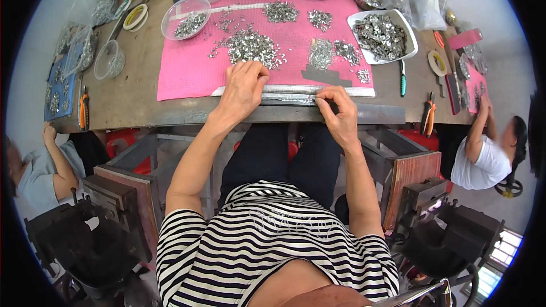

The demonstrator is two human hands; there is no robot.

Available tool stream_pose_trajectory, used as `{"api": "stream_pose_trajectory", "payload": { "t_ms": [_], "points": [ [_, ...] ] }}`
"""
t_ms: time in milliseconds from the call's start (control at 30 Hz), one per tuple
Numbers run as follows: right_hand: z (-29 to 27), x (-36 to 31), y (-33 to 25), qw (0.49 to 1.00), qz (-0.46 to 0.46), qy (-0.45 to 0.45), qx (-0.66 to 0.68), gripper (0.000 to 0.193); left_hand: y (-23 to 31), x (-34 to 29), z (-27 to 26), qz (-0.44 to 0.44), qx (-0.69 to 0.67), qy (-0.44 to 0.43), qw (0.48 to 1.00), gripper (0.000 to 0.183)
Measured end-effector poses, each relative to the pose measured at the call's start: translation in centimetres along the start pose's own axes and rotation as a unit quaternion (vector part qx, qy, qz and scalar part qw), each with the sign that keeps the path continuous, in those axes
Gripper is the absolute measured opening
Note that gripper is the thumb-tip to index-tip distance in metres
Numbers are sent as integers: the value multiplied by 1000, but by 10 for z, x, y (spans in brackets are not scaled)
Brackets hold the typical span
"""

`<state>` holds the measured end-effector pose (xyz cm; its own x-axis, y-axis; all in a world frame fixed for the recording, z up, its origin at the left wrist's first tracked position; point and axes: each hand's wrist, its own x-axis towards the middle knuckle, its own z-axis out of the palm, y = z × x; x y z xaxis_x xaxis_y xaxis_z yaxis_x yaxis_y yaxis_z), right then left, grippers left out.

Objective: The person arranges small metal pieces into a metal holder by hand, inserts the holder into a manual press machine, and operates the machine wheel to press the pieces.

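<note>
My left hand point(243, 88) lies flat, fingers spread, on the near edge of a pink mat point(187, 68), pressing down on a long silvery strip point(287, 90) that runs along the mat's front. My right hand point(338, 111) pinches the right part of that strip between thumb and fingers. Just beyond my left hand lies a heap of small shiny metal pieces point(250, 45). Smaller heaps of metal pieces point(335, 51) lie further right on the mat.
A white tray point(410, 34) full of metal parts stands at right, clear plastic bowls point(185, 17) at the back left. Pliers point(83, 111) and cutters point(427, 116) lie at the table's ends. A person point(483, 159) sits at right, another person point(40, 170) at left.
</note>
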<state>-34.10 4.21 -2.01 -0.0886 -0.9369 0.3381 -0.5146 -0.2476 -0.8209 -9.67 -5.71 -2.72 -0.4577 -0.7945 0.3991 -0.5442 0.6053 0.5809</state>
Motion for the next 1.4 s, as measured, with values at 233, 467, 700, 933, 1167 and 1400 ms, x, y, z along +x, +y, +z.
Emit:
{"api": "stream_pose_trajectory", "payload": {
  "t_ms": [233,467,700,933,1167,1400],
  "points": [
    [3,0,2,990,-104,14,-94,14,21,-23,2,-87,-179,13,980,5],
    [-2,-2,-6,950,-217,0,-226,19,27,-27,11,-10,-166,18,986,8],
    [-7,5,3,993,-99,26,-65,13,29,-22,19,47,-131,36,990,12],
    [1,50,11,989,-103,41,-102,9,41,-27,12,84,-48,37,995,15],
    [27,146,45,974,-139,34,-174,11,38,-33,13,109,-26,77,991,18],
    [58,192,76,945,-117,45,-301,17,28,-45,35,85,-71,115,987,29]
  ]
}}
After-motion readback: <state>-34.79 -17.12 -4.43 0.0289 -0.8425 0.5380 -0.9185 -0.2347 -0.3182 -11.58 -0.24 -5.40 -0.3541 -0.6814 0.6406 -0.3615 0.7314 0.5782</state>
